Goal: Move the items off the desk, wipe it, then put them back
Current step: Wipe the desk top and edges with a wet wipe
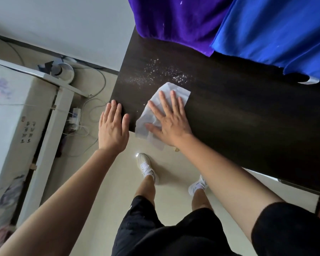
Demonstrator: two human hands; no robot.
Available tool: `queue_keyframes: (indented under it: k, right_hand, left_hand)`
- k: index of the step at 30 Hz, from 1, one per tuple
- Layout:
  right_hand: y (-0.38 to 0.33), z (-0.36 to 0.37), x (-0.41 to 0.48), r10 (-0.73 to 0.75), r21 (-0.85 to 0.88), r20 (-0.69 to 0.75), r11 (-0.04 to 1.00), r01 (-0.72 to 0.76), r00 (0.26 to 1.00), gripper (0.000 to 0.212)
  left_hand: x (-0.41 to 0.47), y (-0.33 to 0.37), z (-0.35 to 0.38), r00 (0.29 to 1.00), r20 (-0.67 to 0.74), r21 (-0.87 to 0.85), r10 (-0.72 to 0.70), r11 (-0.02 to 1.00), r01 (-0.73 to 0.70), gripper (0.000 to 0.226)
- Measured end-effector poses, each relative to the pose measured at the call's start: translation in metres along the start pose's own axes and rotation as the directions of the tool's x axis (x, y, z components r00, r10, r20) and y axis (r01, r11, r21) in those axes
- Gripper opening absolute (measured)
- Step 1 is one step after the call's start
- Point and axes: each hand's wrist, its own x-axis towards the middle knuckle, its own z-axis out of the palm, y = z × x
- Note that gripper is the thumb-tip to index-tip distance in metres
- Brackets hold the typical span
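The dark wooden desk [229, 108] runs from the upper middle to the right edge, bare of items. A white wipe [175, 90] lies flat near the desk's left front corner, one end hanging over the front edge. My right hand [169, 120] presses flat on the wipe, fingers spread. My left hand [112, 125] rests flat on the desk's left front corner, fingers together, holding nothing. A patch of glistening droplets or specks [161, 74] lies on the desk just beyond the wipe.
Purple cloth [177, 21] and blue cloth [277, 28] hang over the desk's far side. To the left stand a white bed frame [50, 117], a power strip [75, 117] with cables, and a round white object [66, 72] on the tiled floor. My feet in white shoes stand below the desk edge.
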Motion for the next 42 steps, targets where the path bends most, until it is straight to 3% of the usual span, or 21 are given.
queue_keyframes:
  k: [4, 7, 10, 13, 18, 24, 27, 30, 34, 37, 42]
  right_hand:
    - [-0.038, -0.005, 0.034, -0.069, -0.044, 0.05, 0.996, 0.071, 0.996, 0.074]
    - [-0.015, -0.008, 0.022, -0.104, -0.027, 0.027, 0.994, 0.104, 0.994, 0.072]
    - [0.039, -0.007, -0.008, 0.05, -0.02, -0.02, 0.999, -0.05, 0.999, 0.074]
    - [0.092, -0.01, -0.027, 0.238, -0.072, 0.02, 0.969, -0.236, 0.971, 0.081]
    - [0.102, -0.023, 0.007, 0.345, -0.038, 0.026, 0.938, -0.344, 0.938, 0.086]
    - [0.045, -0.038, 0.094, 0.166, -0.065, 0.008, 0.984, -0.165, 0.986, 0.082]
    - [0.018, -0.03, 0.092, -0.043, -0.105, 0.041, 0.993, 0.048, 0.998, 0.081]
    - [0.036, -0.021, 0.06, -0.222, -0.187, 0.121, 0.952, 0.242, 0.968, 0.079]
    - [0.084, -0.031, 0.051, -0.065, -0.147, 0.114, 0.986, 0.082, 0.991, 0.075]
    - [0.081, -0.045, 0.086, 0.053, -0.097, 0.078, 0.994, -0.046, 0.996, 0.076]
    - [0.024, -0.057, 0.168, 0.049, -0.051, 0.039, 0.998, -0.047, 0.998, 0.077]
  left_hand:
    - [0.0, -0.007, -0.006, 0.998, 0.044, -0.021, 0.039, 0.999, -0.038, 0.067]
    - [0.001, -0.008, -0.007, 0.998, 0.049, -0.025, 0.032, 0.999, -0.031, 0.067]
    - [-0.002, -0.006, -0.003, 0.998, 0.042, 0.021, 0.039, 0.999, -0.04, 0.075]
    - [-0.003, -0.005, 0.0, 0.998, 0.059, 0.039, 0.031, 0.999, -0.034, 0.089]
    - [-0.004, -0.007, -0.001, 0.997, 0.058, 0.065, 0.044, 0.997, -0.048, 0.093]
    - [-0.003, -0.008, -0.001, 0.996, 0.071, 0.059, 0.048, 0.997, -0.053, 0.094]
    - [-0.004, -0.007, -0.002, 0.996, 0.081, 0.071, 0.04, 0.996, -0.046, 0.094]
    - [-0.003, -0.005, -0.003, 0.996, 0.086, 0.076, 0.03, 0.996, -0.036, 0.094]
    - [-0.003, -0.005, -0.004, 0.996, 0.086, 0.058, 0.033, 0.998, -0.038, 0.092]
    - [-0.003, -0.005, -0.004, 0.995, 0.093, 0.046, 0.039, 0.998, -0.044, 0.092]
    - [-0.002, -0.008, 0.002, 0.995, 0.084, 0.036, 0.054, 0.998, -0.057, 0.091]
